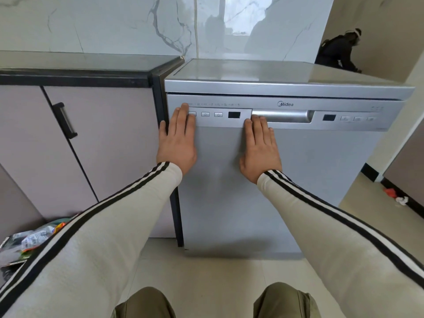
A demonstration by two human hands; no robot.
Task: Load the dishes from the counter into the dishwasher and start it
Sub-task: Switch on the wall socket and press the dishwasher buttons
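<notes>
Dishwasher [298, 180] filled the middle and right of the head view: a silver freestanding machine, its door closed flush under the top edge. Both hands lay flat against that door.

The left hand [177, 138] sat at the door's upper left corner, fingers straight and held together. Its fingertips covered the leftmost button of the control strip (that button was mostly hidden beneath them), and its thumb spread toward the door's left edge. The right hand [260, 148] rested just right of it, fingers straight and close together, with the fingertips reaching the lower lip of the door handle [282, 115] at its left end. Neither hand gripped anything.

On the strip between the two hands were two more buttons [205, 114] and a small dark display [234, 115]. Further controls toward the strip's right end were too blurred to read.

At the left of the frame stood a pale cabinet [91, 145] with a black bar handle [65, 120], under a dark-edged counter [75, 65] running along the upper left. A white marbled wall [114, 24] rose behind. Crumpled wrappers [34, 237] lay heaped at the lower left, partly behind the left sleeve, and small scraps [397, 196] lay on the floor at the right edge. Another person [337, 53] in dark clothes bent over at the upper right.
</notes>
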